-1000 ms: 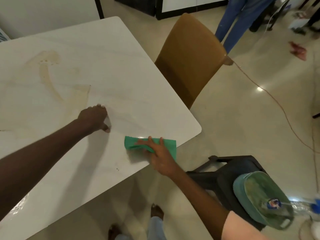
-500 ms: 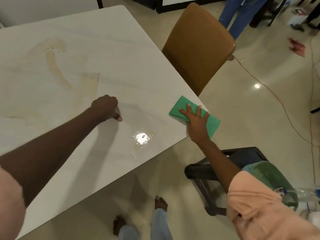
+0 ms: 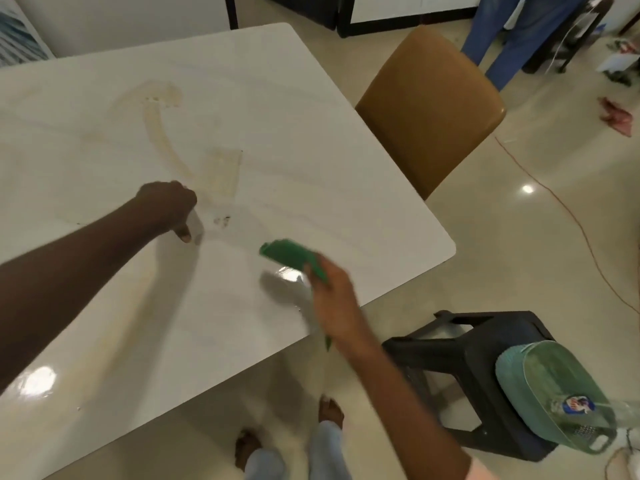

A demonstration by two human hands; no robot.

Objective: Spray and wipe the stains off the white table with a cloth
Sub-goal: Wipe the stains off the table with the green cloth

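While right hand (image 3: 334,299) grips green cloth (image 3: 289,254) & left hand (image 3: 169,206) braces curled, empty, on bench (image 3: 311,133), sweep firmly toward tan stains (image 3: 221,171).

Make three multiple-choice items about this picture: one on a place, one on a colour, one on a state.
1. Where is the brown chair?
A. at the table's far right edge
B. upside down on the table
C. beneath the black stool

2. What colour is the cloth?
A. white
B. green
C. red

3. How is the stain on the white table?
A. wiped away
B. covered by the cloth
C. still visible

Answers:
A, its backrest stands beside that edge.
B, the right hand holds a green cloth.
C, yellowish streaks show beyond the left hand.
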